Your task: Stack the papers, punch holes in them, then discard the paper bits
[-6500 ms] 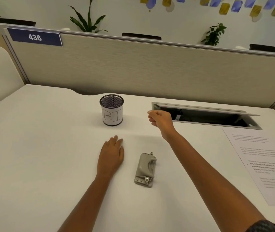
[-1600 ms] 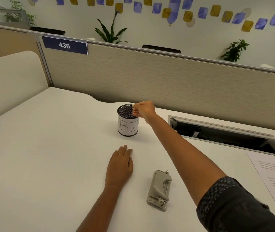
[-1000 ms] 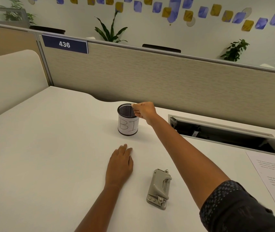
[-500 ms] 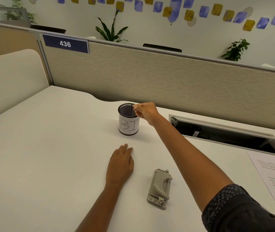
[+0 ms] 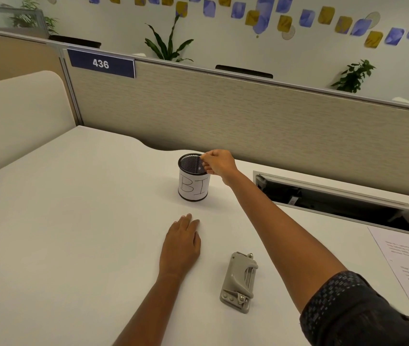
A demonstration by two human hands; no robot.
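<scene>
A black mesh cup (image 5: 193, 182) with a white label marked "BI" stands upright mid-desk. My right hand (image 5: 217, 164) hovers over its right rim, fingers pinched together; whether paper bits are between the fingertips is too small to tell. My left hand (image 5: 181, 245) lies flat on the desk, palm down, fingers together, holding nothing. A grey hole punch (image 5: 239, 280) lies on the desk to the right of my left hand. Printed papers (image 5: 408, 268) lie at the right edge of the desk.
An open cable hatch (image 5: 335, 201) gapes in the desk behind the papers. A beige partition (image 5: 223, 111) with a blue "436" sign (image 5: 101, 63) closes the far side. A cream side panel (image 5: 19, 113) stands at the left.
My right hand has moved from right of the cup to over its rim and has dipped slightly in the last second. My left hand and the punch have stayed put.
</scene>
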